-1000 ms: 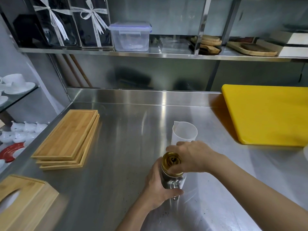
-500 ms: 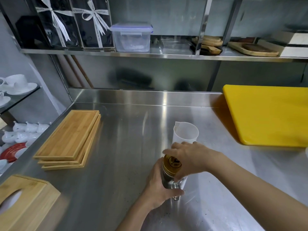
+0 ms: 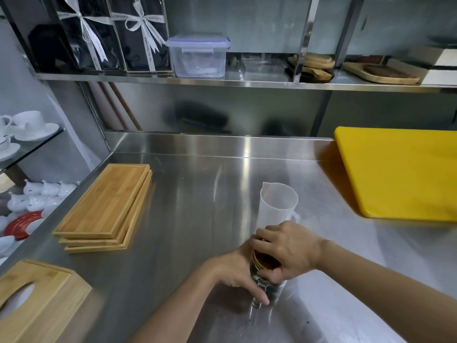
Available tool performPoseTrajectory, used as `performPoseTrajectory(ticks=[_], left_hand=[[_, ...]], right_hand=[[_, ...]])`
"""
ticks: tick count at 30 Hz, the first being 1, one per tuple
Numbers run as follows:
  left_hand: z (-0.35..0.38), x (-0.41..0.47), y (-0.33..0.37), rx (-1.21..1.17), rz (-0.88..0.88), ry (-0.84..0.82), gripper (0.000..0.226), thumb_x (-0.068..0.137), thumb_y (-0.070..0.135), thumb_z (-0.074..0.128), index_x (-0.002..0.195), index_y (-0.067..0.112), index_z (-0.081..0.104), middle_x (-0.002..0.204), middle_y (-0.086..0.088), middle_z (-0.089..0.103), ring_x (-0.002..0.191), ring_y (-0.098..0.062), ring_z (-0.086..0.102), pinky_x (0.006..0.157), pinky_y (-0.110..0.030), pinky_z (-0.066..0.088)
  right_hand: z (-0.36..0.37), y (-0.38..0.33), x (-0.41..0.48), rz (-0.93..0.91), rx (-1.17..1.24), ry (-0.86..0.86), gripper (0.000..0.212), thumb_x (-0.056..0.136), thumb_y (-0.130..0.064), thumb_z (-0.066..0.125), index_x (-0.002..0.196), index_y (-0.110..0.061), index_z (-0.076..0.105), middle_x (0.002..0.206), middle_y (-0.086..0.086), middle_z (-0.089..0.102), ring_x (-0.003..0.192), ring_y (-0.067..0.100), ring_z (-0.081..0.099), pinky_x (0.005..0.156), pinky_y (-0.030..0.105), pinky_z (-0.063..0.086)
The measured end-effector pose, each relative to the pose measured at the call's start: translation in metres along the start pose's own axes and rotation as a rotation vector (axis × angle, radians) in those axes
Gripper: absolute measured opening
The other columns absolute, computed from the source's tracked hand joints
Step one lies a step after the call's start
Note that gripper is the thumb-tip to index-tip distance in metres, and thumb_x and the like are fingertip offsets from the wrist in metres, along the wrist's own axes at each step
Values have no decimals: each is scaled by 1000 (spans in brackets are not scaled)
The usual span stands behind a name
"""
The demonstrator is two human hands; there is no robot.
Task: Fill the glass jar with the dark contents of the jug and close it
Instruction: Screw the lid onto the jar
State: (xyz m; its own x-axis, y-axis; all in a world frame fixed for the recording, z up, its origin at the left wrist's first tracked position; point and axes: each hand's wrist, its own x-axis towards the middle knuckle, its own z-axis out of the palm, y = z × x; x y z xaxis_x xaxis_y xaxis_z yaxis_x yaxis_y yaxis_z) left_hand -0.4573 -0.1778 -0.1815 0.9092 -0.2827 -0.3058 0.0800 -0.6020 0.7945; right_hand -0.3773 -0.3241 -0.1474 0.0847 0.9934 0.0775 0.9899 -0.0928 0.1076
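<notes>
A long steel counter (image 3: 188,219) fills the room's near side, with a steel shelf (image 3: 222,81) running above it. A big yellow cutting board (image 3: 400,172) lies at the right, and a stack of bamboo trays (image 3: 103,206) sits at the left. Near the front middle stands a translucent plastic jug (image 3: 275,206), upright and looking empty of anything dark. Just in front of it is the glass jar (image 3: 270,289), standing on the counter with dark contents showing through its side. The left hand (image 3: 237,273) wraps around the jar's body, fingers closed on the glass. The right hand (image 3: 286,251) is clasped over the gold lid (image 3: 264,261) on top. A few dark specks (image 3: 249,320) dot the steel below.
</notes>
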Motion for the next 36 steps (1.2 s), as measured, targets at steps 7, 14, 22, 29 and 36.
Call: performPoseTrajectory(ticks=[7,14,22,29,36], left_hand=[[20,2,-8,29,1,235,91,41,46,84,117,26,40,103,21,38,108,-7,41,101,-23,38],[39,-8,-3,45,-6,429,95,46,61,74,127,34,31,105,29,30,100,16,19,113,-31,9],[77,3,-3,77,-120,861,92,46,70,63,127,30,47,121,18,49,119,0,36,103,-30,22],[78,0,0,85,-170,812,105,44,74,53,136,27,36,132,14,41,126,-4,28,99,-24,19],[68,-15,5,-78,-230,656,122,49,52,78,146,30,8,147,6,25,139,-15,22,113,-32,22]], right_hand=[[9,-4,-4,120,-3,100,43,74,-53,50,88,-14,63,67,3,55,39,22,46,35,24,37],[16,-10,1,220,-58,109,47,74,-57,46,92,-17,64,63,5,53,32,23,41,35,22,32],[19,-25,8,415,-63,158,50,74,-59,41,89,-16,62,58,8,51,27,29,40,35,22,26],[20,-30,5,464,-47,146,55,79,-62,36,97,-16,60,64,9,55,33,28,47,33,26,42],[16,-36,-6,500,-40,250,63,79,-73,40,94,-17,65,73,2,62,62,24,54,55,34,46]])
